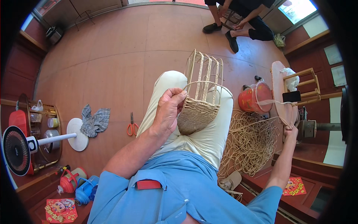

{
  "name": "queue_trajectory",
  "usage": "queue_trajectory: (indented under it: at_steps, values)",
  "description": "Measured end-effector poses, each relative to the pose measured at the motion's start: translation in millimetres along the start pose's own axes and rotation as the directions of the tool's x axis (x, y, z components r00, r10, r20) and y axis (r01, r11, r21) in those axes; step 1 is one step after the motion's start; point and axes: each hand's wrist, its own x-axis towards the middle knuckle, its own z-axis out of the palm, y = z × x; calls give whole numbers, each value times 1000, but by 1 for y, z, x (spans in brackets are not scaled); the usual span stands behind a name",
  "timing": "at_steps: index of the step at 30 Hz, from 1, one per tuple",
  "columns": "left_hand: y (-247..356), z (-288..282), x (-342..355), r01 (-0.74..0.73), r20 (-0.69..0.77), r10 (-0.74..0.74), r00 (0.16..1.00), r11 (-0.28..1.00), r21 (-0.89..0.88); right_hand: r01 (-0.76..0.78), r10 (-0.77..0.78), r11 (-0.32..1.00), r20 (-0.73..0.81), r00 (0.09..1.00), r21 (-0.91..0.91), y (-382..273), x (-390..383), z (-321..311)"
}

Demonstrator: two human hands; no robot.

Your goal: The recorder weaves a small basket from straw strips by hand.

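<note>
A partly woven basket [197, 114] of straw-coloured cord rests between my thighs, its rounded woven base toward me. Its bare uprights and thin frame point away. My left hand [169, 108] closes on the basket's left side, thumb and fingertips pinched at the weaving edge. From there a loose strand arcs over the uprights toward my right knee. Stretched far out to the right, my right hand [291, 132] is closed around a cord [274, 118] that runs back leftward. Below that cord a big tangled heap of cord [250, 143] lies on the floor beside my right leg.
Orange-handled scissors [132, 125] and a checked cloth [95, 119] lie left of my legs, near a white fan [44, 142]. A red bucket [255, 98] and a wooden bench [279, 84] stand right. Another person [244, 22] sits at the far right.
</note>
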Motion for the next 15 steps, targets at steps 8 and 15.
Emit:
queue_trajectory:
  at_steps: [8,15]
  values:
    - [1,4,-4,-12,-95,21,995,996,94,715,-341,440,636,692,-543,167,-192,353]
    - [4,-7,3,35,1,-35,999,989,143,907,-263,263,880,394,-328,271,-325,477]
